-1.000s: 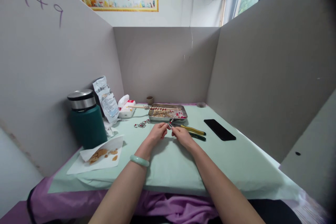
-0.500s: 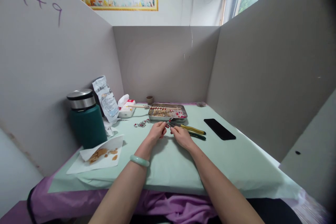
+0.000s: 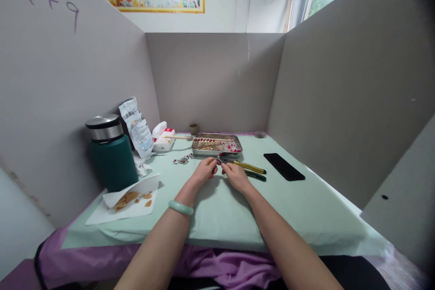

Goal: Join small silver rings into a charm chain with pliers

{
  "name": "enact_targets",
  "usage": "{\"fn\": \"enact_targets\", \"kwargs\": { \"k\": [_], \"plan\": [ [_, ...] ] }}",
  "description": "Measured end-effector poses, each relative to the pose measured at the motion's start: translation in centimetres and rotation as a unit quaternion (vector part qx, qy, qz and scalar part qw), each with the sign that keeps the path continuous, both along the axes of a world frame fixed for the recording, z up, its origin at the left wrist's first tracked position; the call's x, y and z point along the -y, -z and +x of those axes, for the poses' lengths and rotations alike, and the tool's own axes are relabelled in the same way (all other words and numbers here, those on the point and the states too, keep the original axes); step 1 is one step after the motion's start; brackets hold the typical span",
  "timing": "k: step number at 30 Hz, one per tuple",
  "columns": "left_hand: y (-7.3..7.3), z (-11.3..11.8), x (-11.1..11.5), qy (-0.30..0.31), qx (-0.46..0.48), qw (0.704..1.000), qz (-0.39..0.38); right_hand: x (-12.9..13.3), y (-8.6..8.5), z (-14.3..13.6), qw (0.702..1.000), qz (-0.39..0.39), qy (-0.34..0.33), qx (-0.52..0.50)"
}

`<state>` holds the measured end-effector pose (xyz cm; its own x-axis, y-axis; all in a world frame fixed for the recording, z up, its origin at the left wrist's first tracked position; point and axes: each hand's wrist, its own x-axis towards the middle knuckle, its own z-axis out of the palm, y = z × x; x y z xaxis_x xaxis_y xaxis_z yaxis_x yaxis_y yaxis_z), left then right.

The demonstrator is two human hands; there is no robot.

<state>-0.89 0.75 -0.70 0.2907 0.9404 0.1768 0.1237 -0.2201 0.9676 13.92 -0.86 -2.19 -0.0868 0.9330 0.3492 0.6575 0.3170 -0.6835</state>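
Observation:
My left hand [image 3: 205, 170] is closed in a pinch, its fingertips at a tiny silvery piece with a dark red spot, too small to name. Close beside it, my right hand [image 3: 235, 176] is closed as well, thumb and fingers together near that same piece. Pliers [image 3: 251, 167] with one yellow and one green handle lie just beyond my right hand, which covers part of them. A beaded chain [image 3: 183, 159] with red beads rests left of my hands. Behind them, a metal tray [image 3: 217, 155] holds gold, clear and red beads, with a bead-strung stick [image 3: 178, 137] across it.
At the left stand a green bottle [image 3: 113, 163], a foil pouch [image 3: 137, 127] and a tissue pack [image 3: 163, 142]. Paper with brown snack pieces [image 3: 127, 200] lies in front. A black phone [image 3: 284, 166] is at the right, a small brown cup [image 3: 193, 128] at the back. Grey partitions surround the table.
My right hand has shifted very slightly, and the fingertips of both hands have turned a little around the small piece. Everything else has stayed in place.

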Motion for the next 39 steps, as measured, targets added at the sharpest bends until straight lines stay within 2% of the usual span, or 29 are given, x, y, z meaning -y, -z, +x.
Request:
{"fn": "enact_targets", "kwargs": {
  "k": [7,11,18,23,25,29,35,37,39],
  "plan": [
    [0.4,-0.4,-0.8,-0.080,-0.150,0.981,0.094,-0.1,0.2,0.1,1.000,0.016,0.001,0.025],
    [0.4,-0.5,-1.0,-0.094,-0.176,0.970,0.137,-0.1,0.1,0.1,1.000,0.015,-0.005,0.016],
    [0.1,-0.4,-0.6,-0.077,-0.133,0.981,0.117,0.2,-0.5,0.3,0.999,-0.027,-0.032,-0.033],
    [-0.5,-0.5,0.0,-0.040,-0.097,0.991,0.080,0.4,-0.7,0.4,0.993,-0.056,-0.064,-0.083],
    [-0.8,-0.7,0.3,-0.009,-0.065,0.996,0.056,0.6,-0.8,0.5,0.980,-0.102,-0.097,-0.143],
    [-1.2,-1.0,0.7,0.055,0.012,0.998,0.015,1.1,-1.2,0.6,0.934,-0.200,-0.153,-0.253],
    [-1.1,-1.1,0.8,0.121,0.095,0.988,-0.029,1.5,-1.8,1.0,0.887,-0.268,-0.219,-0.305],
    [-1.0,-1.1,0.7,0.108,0.085,0.990,-0.027,1.4,-1.7,0.9,0.902,-0.255,-0.202,-0.285],
    [-0.9,-0.9,0.7,0.070,0.051,0.996,-0.020,1.1,-1.4,0.7,0.941,-0.200,-0.152,-0.229]
  ]
}}
